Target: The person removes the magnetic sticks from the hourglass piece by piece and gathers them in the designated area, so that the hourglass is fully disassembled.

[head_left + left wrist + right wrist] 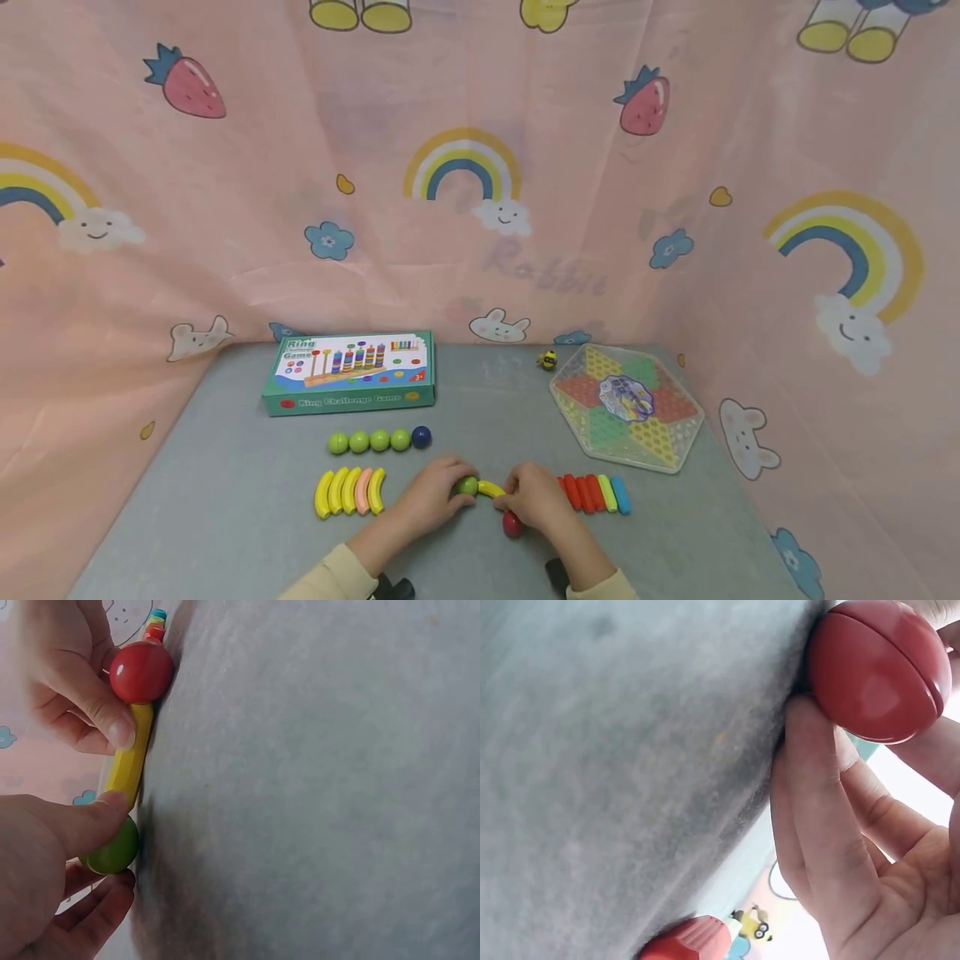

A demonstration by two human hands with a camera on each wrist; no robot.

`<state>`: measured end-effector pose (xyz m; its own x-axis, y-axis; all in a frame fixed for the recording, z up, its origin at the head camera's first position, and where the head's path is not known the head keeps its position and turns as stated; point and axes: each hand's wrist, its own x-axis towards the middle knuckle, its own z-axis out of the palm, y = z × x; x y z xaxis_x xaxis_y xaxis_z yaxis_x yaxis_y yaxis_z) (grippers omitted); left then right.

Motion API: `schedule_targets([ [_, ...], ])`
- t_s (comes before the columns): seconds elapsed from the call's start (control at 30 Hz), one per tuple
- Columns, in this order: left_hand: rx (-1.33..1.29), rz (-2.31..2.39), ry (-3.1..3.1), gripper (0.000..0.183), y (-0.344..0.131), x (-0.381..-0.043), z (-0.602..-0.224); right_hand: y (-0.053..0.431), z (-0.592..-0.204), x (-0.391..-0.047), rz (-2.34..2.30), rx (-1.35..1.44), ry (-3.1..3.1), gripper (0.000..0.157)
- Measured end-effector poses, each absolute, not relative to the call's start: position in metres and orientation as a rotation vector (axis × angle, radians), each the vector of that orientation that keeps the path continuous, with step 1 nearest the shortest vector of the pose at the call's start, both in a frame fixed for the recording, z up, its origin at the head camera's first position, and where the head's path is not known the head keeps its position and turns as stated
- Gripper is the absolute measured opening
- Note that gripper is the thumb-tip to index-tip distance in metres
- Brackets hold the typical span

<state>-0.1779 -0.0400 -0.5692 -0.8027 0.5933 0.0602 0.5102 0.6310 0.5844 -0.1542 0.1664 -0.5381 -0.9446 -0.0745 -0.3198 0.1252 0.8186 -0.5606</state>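
Observation:
My left hand (435,498) holds a green ball (468,485), thumb on one side and fingers on the other, as the left wrist view shows. One end of a yellow toy banana (491,489) meets that ball. The thumb and fingers of my right hand (534,497) pinch the banana near its other end. Just in front of the right hand sits a red ball (512,525), close to the banana's far end in the left wrist view. The right wrist view shows this red ball (877,671) large, with a seam, right by the fingertips.
Left of my hands lie a row of yellow and pink toy bananas (348,492) and a row of green balls with a blue one (422,437). Red, yellow-green and blue sticks (590,493) line up at right. Behind are a game box (348,372), a bee toy (548,360) and a hexagonal board (628,408).

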Motion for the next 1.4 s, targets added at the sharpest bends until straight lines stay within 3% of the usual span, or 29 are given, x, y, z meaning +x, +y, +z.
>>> schedule_targets([
  [0.67,0.764,1.058,2.868,0.039,-0.045,-0.206,-0.544,0.165,-0.533,-0.150,-0.901,0.051,2.677,0.026],
  [1.4,0.739,0.746,3.116,0.037,-0.055,-0.229,-0.557,0.164,-0.535,-0.153,-0.883,0.121,2.646,0.025],
])
